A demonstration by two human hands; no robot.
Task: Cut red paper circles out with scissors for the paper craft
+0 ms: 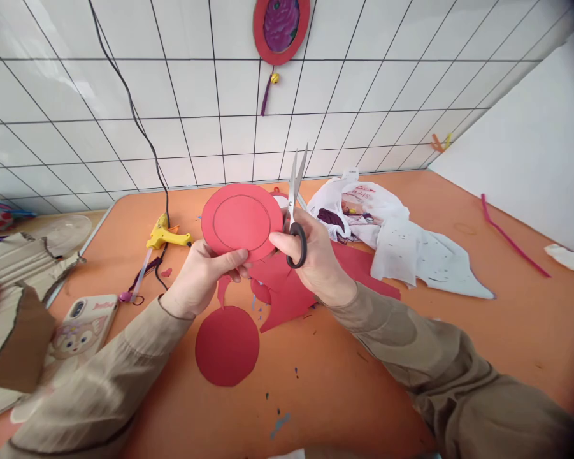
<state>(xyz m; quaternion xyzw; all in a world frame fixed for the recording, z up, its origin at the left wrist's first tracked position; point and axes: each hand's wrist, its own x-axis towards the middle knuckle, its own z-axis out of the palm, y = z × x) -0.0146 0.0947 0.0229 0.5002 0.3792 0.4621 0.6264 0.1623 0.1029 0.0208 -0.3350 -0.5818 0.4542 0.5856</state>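
A red paper disc [241,217] with a smaller circle drawn inside its edge is held up above the table. My left hand [203,274] pinches its lower left edge, thumb on the front face. My right hand [315,248] has scissors [295,197] with a black handle hooked on it, the slightly parted blades pointing up. The thumb of that hand also rests on the disc's right edge. Below lies a second red disc [227,346], flat on the orange table. Red paper scraps [289,290] lie behind and under my hands.
A yellow glue gun [165,234] with a black cord stands at left. Cardboard pieces [21,319] and a phone [83,328] lie nearer. A white plastic bag [387,204] sits at back right, a magenta strip [513,236] beyond it. A red-rimmed ornament [281,29] hangs on the tiled wall.
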